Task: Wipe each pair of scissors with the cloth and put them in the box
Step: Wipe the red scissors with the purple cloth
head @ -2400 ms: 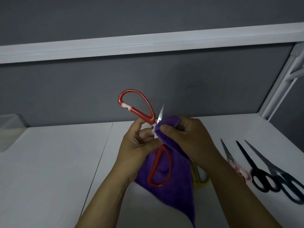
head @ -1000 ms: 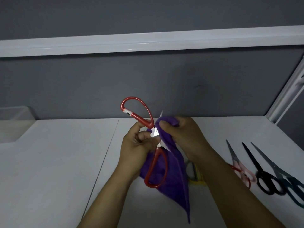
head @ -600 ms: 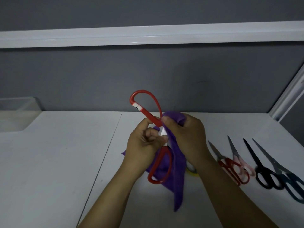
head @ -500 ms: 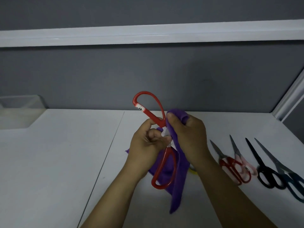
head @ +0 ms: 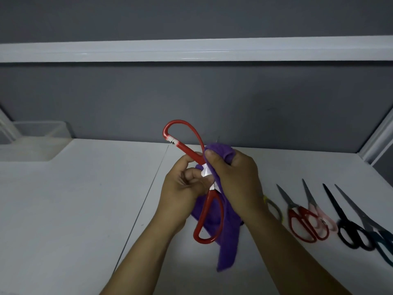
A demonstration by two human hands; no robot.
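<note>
A pair of red-handled scissors [head: 209, 218] is held up above the white table, its handles spread apart. My left hand [head: 184, 188] grips it near the pivot. My right hand [head: 234, 179] pinches a purple cloth [head: 228, 245] around the blades, which the cloth hides almost wholly. The cloth's tail hangs down to the table. A clear plastic box [head: 32, 145] stands at the far left by the wall.
To the right on the table [head: 74, 209] lie small red scissors [head: 297, 218], pink scissors [head: 319, 211], black scissors [head: 348, 226] and dark teal scissors [head: 374, 228]. Yellow handles [head: 274, 207] peek out behind my right wrist. A grey wall backs the table.
The view has shifted left, so more of the box and the small red scissors came into sight. My right hand slid the cloth up over the blade tip.
</note>
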